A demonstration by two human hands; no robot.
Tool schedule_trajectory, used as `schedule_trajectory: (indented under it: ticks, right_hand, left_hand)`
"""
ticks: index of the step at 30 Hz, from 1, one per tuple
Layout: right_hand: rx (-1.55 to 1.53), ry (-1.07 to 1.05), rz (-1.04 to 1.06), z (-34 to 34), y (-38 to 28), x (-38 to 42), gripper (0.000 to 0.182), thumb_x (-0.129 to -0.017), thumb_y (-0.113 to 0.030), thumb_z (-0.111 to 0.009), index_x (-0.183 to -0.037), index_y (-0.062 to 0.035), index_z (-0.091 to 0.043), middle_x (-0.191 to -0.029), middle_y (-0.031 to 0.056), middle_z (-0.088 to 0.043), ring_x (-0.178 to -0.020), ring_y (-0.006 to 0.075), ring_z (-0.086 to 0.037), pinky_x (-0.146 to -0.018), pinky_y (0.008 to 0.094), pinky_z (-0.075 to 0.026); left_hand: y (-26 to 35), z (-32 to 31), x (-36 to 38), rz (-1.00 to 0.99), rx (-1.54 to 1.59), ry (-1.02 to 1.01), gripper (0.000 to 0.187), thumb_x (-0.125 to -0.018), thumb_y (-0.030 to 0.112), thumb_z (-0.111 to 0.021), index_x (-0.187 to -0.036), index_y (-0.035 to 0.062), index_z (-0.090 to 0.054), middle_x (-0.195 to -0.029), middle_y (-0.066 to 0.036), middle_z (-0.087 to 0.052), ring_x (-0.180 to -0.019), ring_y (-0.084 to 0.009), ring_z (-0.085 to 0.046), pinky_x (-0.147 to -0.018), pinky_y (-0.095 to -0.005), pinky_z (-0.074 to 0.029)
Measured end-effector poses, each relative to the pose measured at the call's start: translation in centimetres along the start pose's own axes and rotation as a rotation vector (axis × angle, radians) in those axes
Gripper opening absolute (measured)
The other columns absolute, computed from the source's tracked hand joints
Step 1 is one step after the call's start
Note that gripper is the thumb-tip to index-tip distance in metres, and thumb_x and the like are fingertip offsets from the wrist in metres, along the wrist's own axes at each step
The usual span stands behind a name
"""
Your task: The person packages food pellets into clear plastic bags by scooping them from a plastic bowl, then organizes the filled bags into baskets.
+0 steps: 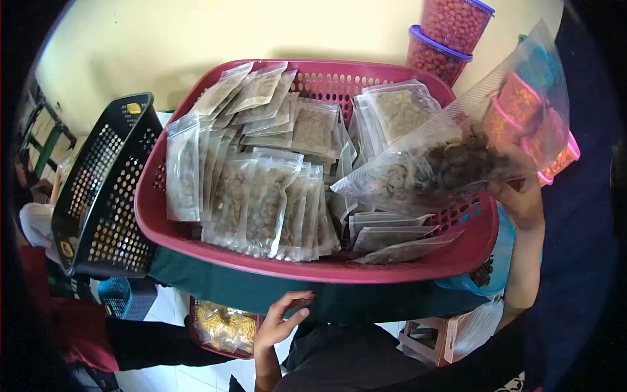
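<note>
My right hand (519,196) is closed around the lower right side of a large clear plastic bag (450,163). Dark brown, curled pieces lie in the bag, which is tilted above the right part of a maroon plastic basket (313,271). In that basket, flat clear packets (258,202) of similar brownish pieces stand and lean in rows. My left hand (281,320) is in front of the basket's near rim, fingers apart, with nothing in it. The bag covers part of the packets on the right side.
A black perforated basket (108,189) stands on the left. Red-filled tubs with purple lids (437,52) are stacked at the back. A blue basin (499,261) with brown pieces is at right. Below are a tray of yellow snack packets (225,326) and a wooden stool (431,340).
</note>
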State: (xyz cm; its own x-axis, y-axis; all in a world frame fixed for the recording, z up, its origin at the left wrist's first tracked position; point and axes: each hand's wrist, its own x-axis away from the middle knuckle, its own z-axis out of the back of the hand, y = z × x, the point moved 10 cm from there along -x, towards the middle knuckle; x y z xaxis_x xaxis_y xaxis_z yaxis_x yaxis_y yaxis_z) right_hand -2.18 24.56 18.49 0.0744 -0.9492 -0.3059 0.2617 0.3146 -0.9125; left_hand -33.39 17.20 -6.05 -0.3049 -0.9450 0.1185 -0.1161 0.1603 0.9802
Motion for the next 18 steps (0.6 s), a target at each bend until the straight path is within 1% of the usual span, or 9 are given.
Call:
schedule_trajectory:
  ticks: [4, 6, 7, 8, 9, 11, 13, 15, 18]
  right_hand:
    - [0.061, -0.013, 0.042, -2.4, -0.5, -2.1, 0.038, -0.065, -0.006, -0.064, -0.1, 0.0009, -0.052, -0.095, 0.0057, -0.055, -0.088, 0.0115, -0.051, -0.076, 0.0237, -0.04]
    - [0.201, -0.043, -0.219, -3.8, 1.7, -2.9, 0.027, -0.062, 0.002, -0.061, -0.089, 0.0039, -0.057, -0.089, 0.0108, -0.059, -0.088, 0.0184, -0.054, -0.077, 0.0285, -0.042]
    - [0.211, -0.035, -0.24, -3.6, 2.5, -3.4, 0.027, -0.062, 0.002, -0.061, -0.089, 0.0039, -0.057, -0.089, 0.0108, -0.059, -0.088, 0.0184, -0.054, -0.077, 0.0285, -0.042]
    - [0.329, -0.165, -0.156, -4.4, 2.9, -3.9, 0.03, -0.06, 0.005, -0.058, -0.09, 0.0042, -0.056, -0.091, 0.0128, -0.058, -0.088, 0.0195, -0.054, -0.077, 0.029, -0.042]
    - [0.444, -0.297, -0.071, -5.7, 3.0, -3.9, 0.033, -0.058, 0.007, -0.055, -0.091, 0.0045, -0.056, -0.092, 0.0147, -0.058, -0.088, 0.0205, -0.054, -0.077, 0.0295, -0.042]
    - [0.39, -0.314, -0.153, -6.6, 3.6, -4.2, 0.036, -0.054, 0.008, -0.05, -0.089, 0.0045, -0.057, -0.093, 0.0158, -0.058, -0.087, 0.023, -0.055, -0.077, 0.0304, -0.042]
    - [0.342, -0.295, -0.248, -6.1, 4.8, -3.8, 0.033, -0.055, 0.004, -0.053, -0.087, 0.0049, -0.058, -0.093, 0.0161, -0.058, -0.086, 0.0241, -0.056, -0.077, 0.0304, -0.042]
    - [0.387, -0.397, -0.202, -5.9, 5.1, -4.1, 0.03, -0.056, -0.003, -0.057, -0.085, 0.0056, -0.058, -0.09, 0.0178, -0.058, -0.084, 0.0257, -0.056, -0.076, 0.0315, -0.043]
    - [0.189, -0.432, -0.347, -5.5, 7.0, -3.3, 0.031, -0.059, 0.005, -0.055, -0.089, 0.0029, -0.059, -0.091, 0.0131, -0.059, -0.082, 0.0193, -0.057, -0.074, 0.0279, -0.043]
  left_hand:
    - [-0.6, -0.3, -2.9, 0.003, -0.38, -0.268, 0.028, -0.074, 0.013, -0.059, -0.098, 0.0006, -0.053, -0.092, -0.009, -0.057, -0.088, -0.0182, -0.053, -0.08, -0.0287, -0.039]
    - [-0.6, -0.3, -3.4, 0.046, -0.344, -0.361, 0.029, -0.074, 0.012, -0.059, -0.099, -0.0002, -0.052, -0.096, -0.01, -0.055, -0.091, -0.0167, -0.051, -0.081, -0.0286, -0.038]
    - [-0.8, -0.5, -3.5, 0.078, -0.324, -0.439, 0.03, -0.073, 0.01, -0.059, -0.1, -0.0011, -0.052, -0.101, -0.011, -0.054, -0.094, -0.0153, -0.049, -0.083, -0.0285, -0.037]
    - [-0.4, -0.5, -3.8, -0.084, -0.369, -0.513, 0.04, -0.072, 0.013, -0.061, -0.107, 0.0, -0.048, -0.108, -0.015, -0.05, -0.099, -0.0205, -0.048, -0.084, -0.0308, -0.036]
    - [-1.2, 0.2, -4.1, -0.077, -0.359, -0.531, 0.04, -0.072, 0.013, -0.061, -0.107, 0.0, -0.048, -0.108, -0.015, -0.05, -0.099, -0.0205, -0.048, -0.084, -0.0308, -0.036]
    - [-1.7, 0.8, -4.7, -0.063, -0.337, -0.585, 0.04, -0.072, 0.014, -0.061, -0.108, 0.0001, -0.047, -0.108, -0.015, -0.05, -0.1, -0.0208, -0.047, -0.084, -0.031, -0.036]
    - [-2.2, 1.3, -5.3, -0.048, -0.315, -0.633, 0.041, -0.072, 0.014, -0.061, -0.108, 0.0001, -0.047, -0.108, -0.016, -0.049, -0.1, -0.0211, -0.047, -0.084, -0.0311, -0.036]
    - [-2.7, 1.8, -5.7, -0.026, -0.291, -0.675, 0.042, -0.072, 0.014, -0.061, -0.109, 0.0002, -0.047, -0.109, -0.016, -0.049, -0.1, -0.0215, -0.047, -0.084, -0.0313, -0.036]
    - [-3.4, 2.5, -5.4, 0.001, -0.255, -0.731, 0.043, -0.072, 0.015, -0.061, -0.11, 0.0002, -0.046, -0.11, -0.016, -0.048, -0.101, -0.022, -0.047, -0.085, -0.0315, -0.036]
